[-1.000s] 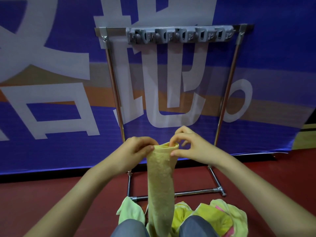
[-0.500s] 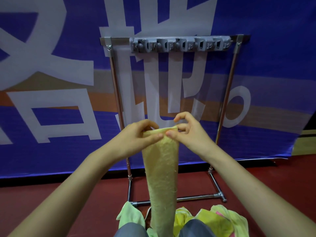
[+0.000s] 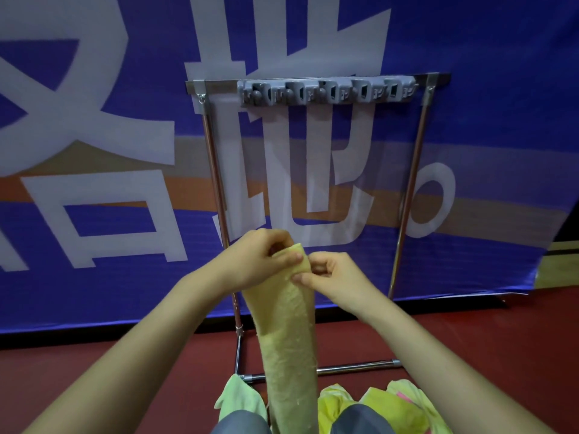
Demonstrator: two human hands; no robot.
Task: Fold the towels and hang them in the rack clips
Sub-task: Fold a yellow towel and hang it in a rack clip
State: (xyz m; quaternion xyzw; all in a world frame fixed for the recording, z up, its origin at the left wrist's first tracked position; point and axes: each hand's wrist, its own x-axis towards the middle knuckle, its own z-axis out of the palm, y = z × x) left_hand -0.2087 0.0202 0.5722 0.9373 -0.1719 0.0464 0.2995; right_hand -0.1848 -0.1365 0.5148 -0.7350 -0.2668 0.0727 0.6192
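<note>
Both hands are on the top edge of the yellow towel (image 3: 288, 339), dead centre. The left hand (image 3: 257, 261) grips the 11 o'clock corner and the right hand (image 3: 335, 275) pinches the 1 o'clock side. The towel hangs as a narrow folded strip down to 6 o'clock, between the knees. The clip bar (image 3: 326, 92) sits atop the rack (image 3: 213, 170) at 12 o'clock, well apart from the towel. Loose towels (image 3: 401, 405) lie at 5 o'clock on the red floor (image 3: 470, 339).

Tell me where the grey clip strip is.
Head view, upper centre: the clip strip is fixed along the rack's top bar, in front of the blue banner, above the yellow towel.
</note>
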